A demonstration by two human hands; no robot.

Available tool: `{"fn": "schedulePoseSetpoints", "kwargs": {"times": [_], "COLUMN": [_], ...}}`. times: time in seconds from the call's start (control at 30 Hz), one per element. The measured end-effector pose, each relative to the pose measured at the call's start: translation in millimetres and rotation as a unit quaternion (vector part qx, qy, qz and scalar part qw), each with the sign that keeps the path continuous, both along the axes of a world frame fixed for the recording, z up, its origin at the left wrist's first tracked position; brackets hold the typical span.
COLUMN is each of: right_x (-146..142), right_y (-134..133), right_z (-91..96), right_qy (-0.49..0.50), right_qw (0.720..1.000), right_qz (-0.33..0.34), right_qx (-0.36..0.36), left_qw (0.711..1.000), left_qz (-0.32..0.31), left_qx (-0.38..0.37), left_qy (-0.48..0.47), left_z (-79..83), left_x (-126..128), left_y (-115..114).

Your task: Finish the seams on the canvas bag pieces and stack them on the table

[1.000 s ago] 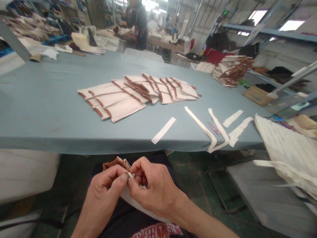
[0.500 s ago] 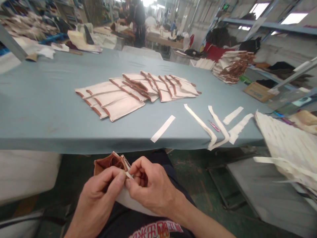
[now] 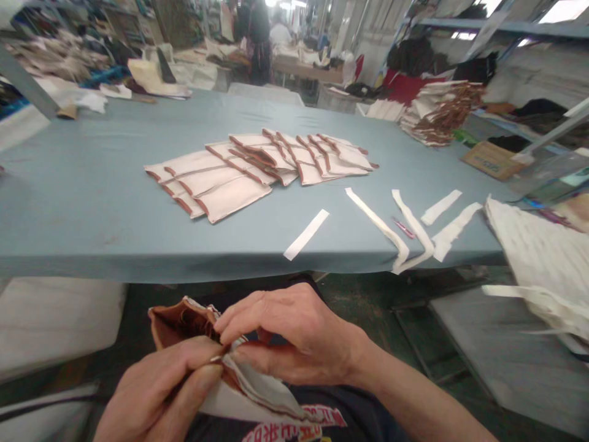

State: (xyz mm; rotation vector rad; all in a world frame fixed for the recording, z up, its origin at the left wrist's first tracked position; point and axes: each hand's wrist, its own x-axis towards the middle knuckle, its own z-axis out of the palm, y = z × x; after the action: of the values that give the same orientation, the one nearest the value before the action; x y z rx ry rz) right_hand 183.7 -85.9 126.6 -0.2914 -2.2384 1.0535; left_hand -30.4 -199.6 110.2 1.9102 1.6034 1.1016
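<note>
In my lap lies a cream fabric pouch (image 3: 257, 393) with a brown lining, its mouth spread open at the left. My left hand (image 3: 161, 393) pinches the pouch's edge from below. My right hand (image 3: 294, 337) pinches the same edge from the right, thumb and fingers pressed on the fabric. The two hands meet at the pouch's mouth, just below the front edge of the blue-grey table (image 3: 92, 202).
On the table lie a fanned row of cream pouches with brown trim (image 3: 257, 169), several white fabric strips (image 3: 306, 234) and a small pink tool (image 3: 403, 227). A stack of pouches (image 3: 437, 110) stands at the back right. White cloth (image 3: 538, 264) hangs at right. People work far behind.
The pouch's mouth has opened wider, showing more brown lining. Both hands have shifted lower and left in view; my right hand now lies flatter across the edge.
</note>
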Motion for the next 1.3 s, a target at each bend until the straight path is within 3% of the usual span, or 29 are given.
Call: {"fn": "schedulePoseSetpoints", "kwargs": {"times": [0.07,0.17,0.53,0.7,0.8,0.97,1.13,1.3], "right_x": [-3.7,-3.5,8.5,2.9,-5.5,-16.4,-22.1,-34.9], "right_y": [7.0,12.9,22.3,23.0,22.5,28.0,36.7,38.5], "right_z": [0.6,3.1,25.5,24.3,21.2,31.1,54.3,76.6], "right_qy": [-0.002,-0.028,-0.148,-0.143,-0.140,-0.222,-0.311,-0.419], "right_qw": [0.997,0.989,0.958,0.946,0.951,0.960,0.935,0.886], "right_qz": [0.025,0.039,0.057,0.043,0.042,0.076,0.148,0.158], "right_qx": [0.079,0.141,0.240,0.288,0.272,0.155,0.087,0.120], "left_qw": [0.999,0.998,0.996,0.996,0.996,0.996,0.993,0.989], "left_qz": [-0.035,-0.046,-0.064,-0.066,-0.075,-0.082,-0.104,-0.094], "left_qx": [0.015,0.029,0.057,0.052,0.041,0.024,-0.014,-0.103], "left_qy": [0.001,-0.006,0.016,0.005,-0.007,-0.016,-0.052,-0.041], "left_z": [-0.4,-1.2,5.5,7.3,7.2,6.1,4.8,1.4], "left_x": [-4.9,-7.4,-1.4,-1.2,-1.9,-5.8,-6.3,-2.0], "left_y": [2.5,3.8,13.4,14.7,14.4,15.8,19.2,23.3]}}
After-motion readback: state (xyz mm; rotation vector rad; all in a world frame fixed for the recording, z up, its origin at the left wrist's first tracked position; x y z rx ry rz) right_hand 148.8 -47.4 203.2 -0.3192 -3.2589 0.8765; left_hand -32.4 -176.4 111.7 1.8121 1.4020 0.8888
